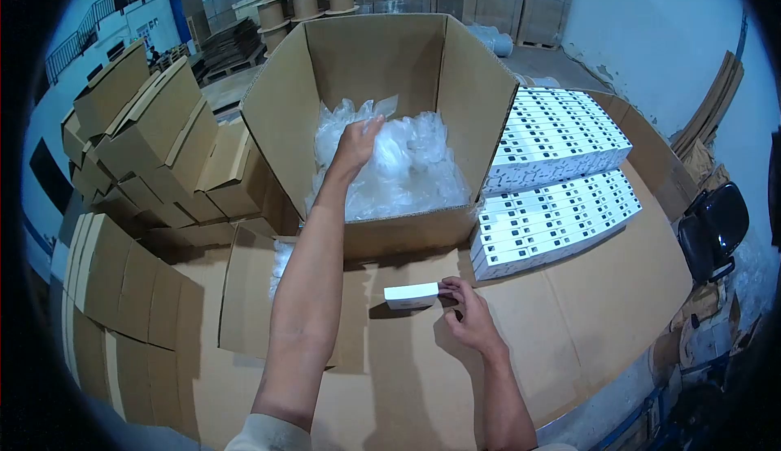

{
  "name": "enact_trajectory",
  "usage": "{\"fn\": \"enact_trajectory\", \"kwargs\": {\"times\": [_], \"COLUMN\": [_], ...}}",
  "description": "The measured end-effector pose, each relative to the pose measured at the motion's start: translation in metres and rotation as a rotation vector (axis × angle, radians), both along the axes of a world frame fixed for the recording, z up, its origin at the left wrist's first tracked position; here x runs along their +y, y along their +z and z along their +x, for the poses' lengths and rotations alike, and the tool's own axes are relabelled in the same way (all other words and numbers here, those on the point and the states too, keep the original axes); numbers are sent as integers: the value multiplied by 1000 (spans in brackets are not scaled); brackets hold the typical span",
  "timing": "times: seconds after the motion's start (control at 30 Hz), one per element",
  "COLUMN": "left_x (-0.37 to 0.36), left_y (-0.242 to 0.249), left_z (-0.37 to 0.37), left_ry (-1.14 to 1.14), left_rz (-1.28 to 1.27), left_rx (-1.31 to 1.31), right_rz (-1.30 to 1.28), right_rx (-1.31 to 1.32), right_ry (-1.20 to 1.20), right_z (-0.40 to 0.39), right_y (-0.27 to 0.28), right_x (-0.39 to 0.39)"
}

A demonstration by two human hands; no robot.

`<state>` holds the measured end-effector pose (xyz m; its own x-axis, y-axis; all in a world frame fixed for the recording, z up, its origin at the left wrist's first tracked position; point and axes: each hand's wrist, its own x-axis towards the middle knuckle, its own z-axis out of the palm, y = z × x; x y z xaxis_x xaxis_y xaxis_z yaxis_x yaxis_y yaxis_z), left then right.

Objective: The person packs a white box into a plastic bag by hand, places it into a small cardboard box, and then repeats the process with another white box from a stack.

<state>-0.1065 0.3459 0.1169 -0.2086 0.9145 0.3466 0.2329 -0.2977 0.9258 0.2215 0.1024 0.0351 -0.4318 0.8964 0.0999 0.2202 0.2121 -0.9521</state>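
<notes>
My left hand (pixel 355 143) reaches into a large open carton (pixel 370 61). Its fingers are closed on a clear plastic bag (pixel 386 108), whose flat edge sticks up past the fingertips. Below it lies a loose heap of similar clear plastic bags (pixel 407 178). Lower down, over the cardboard-covered table, my right hand (pixel 470 317) grips the right end of a small white box (pixel 411 295) between thumb and fingers. The box casts a shadow on the cardboard just beneath it.
Rows of white boxes (pixel 553 215) with dark square marks are stacked right of the carton. Open brown cartons (pixel 163 138) pile up at the left, above folded-shut ones (pixel 130 288). A black chair (pixel 712 227) stands beyond the table's right edge (pixel 687 268).
</notes>
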Motion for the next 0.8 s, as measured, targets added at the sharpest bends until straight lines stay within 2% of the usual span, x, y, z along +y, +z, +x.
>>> {"fn": "enact_trajectory", "kwargs": {"times": [0.1, 0.2, 0.4, 0.6, 0.8], "left_x": [-49, -41, -33, -33, -18], "left_y": [49, 43, 34, 33, 34], "left_z": [31, 26, 26, 14, 0], "left_ry": [111, 81, -73, 128, 233], "left_rz": [-102, -144, -112, 74, 18], "left_rx": [86, 155, -490, 51, 12], "right_rz": [7, -16, -3, 12, -3], "right_rx": [-5, -15, -27, 2, 44], "right_ry": [6, -1, -4, -3, -10], "right_z": [0, 0, 0, 0, 4], "right_y": [1, 3, 7, 1, -5], "right_x": [0, -1, -1, -1, -4]}}
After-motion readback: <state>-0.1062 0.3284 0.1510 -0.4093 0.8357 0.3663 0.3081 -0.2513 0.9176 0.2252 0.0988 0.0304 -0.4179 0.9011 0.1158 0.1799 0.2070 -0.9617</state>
